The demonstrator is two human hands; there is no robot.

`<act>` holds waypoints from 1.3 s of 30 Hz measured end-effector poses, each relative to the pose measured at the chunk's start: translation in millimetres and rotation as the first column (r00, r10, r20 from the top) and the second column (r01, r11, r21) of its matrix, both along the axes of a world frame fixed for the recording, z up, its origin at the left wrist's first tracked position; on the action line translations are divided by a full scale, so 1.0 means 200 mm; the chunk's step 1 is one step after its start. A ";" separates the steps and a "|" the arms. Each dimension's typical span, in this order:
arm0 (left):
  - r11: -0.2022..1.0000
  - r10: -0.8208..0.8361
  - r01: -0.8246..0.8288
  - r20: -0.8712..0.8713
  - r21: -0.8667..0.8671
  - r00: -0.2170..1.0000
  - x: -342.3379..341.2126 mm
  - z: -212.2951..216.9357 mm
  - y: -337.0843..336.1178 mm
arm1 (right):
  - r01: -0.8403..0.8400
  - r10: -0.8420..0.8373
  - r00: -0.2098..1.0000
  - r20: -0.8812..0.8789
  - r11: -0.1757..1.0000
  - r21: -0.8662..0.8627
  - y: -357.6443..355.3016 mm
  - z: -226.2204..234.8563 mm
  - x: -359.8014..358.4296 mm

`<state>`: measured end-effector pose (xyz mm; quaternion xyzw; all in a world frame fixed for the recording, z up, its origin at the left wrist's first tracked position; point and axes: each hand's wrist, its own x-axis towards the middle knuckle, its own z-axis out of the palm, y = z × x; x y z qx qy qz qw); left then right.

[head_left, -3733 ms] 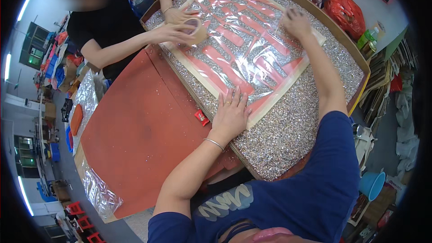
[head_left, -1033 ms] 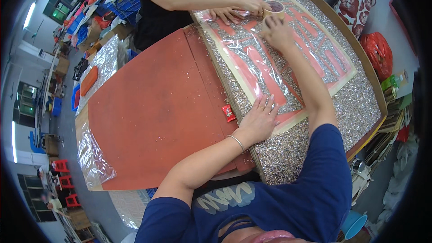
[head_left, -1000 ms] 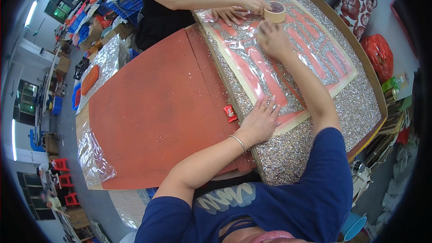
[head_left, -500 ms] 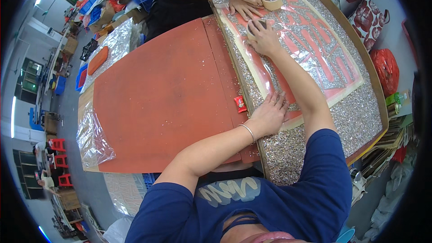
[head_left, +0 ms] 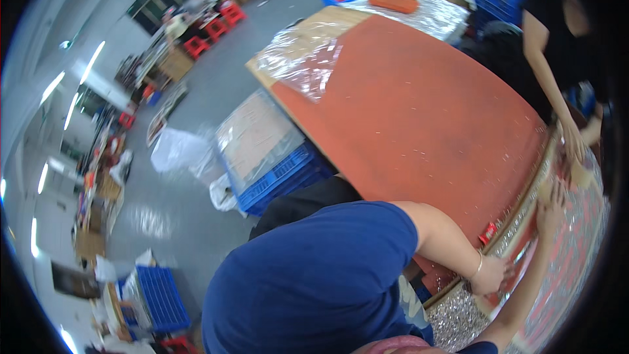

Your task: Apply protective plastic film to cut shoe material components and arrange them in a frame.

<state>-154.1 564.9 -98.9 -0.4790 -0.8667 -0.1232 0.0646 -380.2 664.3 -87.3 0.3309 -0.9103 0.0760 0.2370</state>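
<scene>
A shallow tray (head_left: pixel 452 315) of silvery glitter bits lies at the lower right, with a clear-and-pink patterned sheet (head_left: pixel 557 288) edged in pale tape on top. My left hand (head_left: pixel 493 277), a bangle at its wrist, rests with fingers spread on the sheet's near-left edge. Farther along the same edge, my right hand (head_left: pixel 552 213) is closed over a beige roll of tape (head_left: pixel 544 189), which is partly hidden by the fingers. Beyond it, a co-worker's hand (head_left: pixel 574 144) reaches down to another tape roll (head_left: pixel 580 174) on the sheet.
A reddish-brown board (head_left: pixel 419 111) adjoins the tray, with crumpled clear film (head_left: pixel 304 59) on its far-left corner. A small red packet (head_left: pixel 487 233) lies beside the tray rim. Blue crates (head_left: pixel 282 174) stand left of the board; a white plastic bag (head_left: pixel 180 151) is on the floor.
The view has swung left, so the tray and both my hands now appear farther right. My left hand stays on the sheet's edge, my right at the tape roll.
</scene>
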 end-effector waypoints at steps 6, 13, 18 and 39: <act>0.997 0.021 -0.031 0.125 0.074 0.992 -0.03 -0.10 0.04 | 0.076 -0.072 0.992 -0.103 0.996 0.038 0.05 -0.12 -0.28; 0.993 0.070 -0.056 0.134 -0.103 0.988 -0.04 -0.02 0.05 | 0.002 0.007 0.995 -0.100 0.996 0.091 0.10 -0.11 -0.32; 0.987 0.099 -0.077 0.165 -0.140 0.981 -0.08 0.04 0.04 | -0.022 0.038 0.987 -0.159 0.994 0.103 0.13 -0.13 -0.39; 0.992 0.125 -0.115 0.198 -0.059 0.972 -0.09 0.04 0.04 | 0.065 -0.047 0.987 -0.152 0.991 0.117 0.11 -0.12 -0.32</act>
